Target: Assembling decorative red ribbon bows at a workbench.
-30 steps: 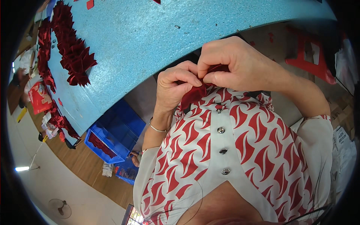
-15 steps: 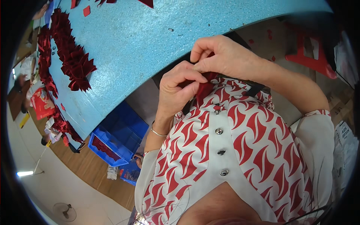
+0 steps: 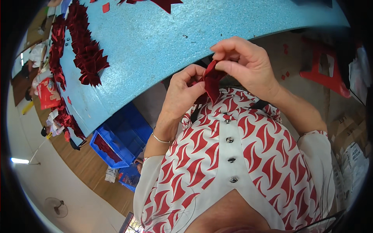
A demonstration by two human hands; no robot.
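Observation:
A folded piece of dark red velvety fabric [image 3: 211, 82] hangs between my hands, just off the near edge of the blue table [image 3: 155, 42] and in front of my patterned blouse. My left hand [image 3: 182, 93] pinches its left side between thumb and curled fingers. The thumb and forefinger of my right hand [image 3: 246, 64] close on its upper right corner. Part of the fabric is hidden behind my left fingers. On the far left of the table, a long overlapping row of dark red folded fabric pieces [image 3: 88, 62] resembles bows.
Another dark red row [image 3: 57, 54] runs along the table's left side. Below the table edge is a blue plastic crate [image 3: 124, 134] with red fabric inside. A red stool [image 3: 328, 72] stands on the right, above white sacks [image 3: 353, 163].
My right hand has shifted slightly right and pulled up the fabric's corner, so more of the fabric shows between my hands. The whole view has shifted a little.

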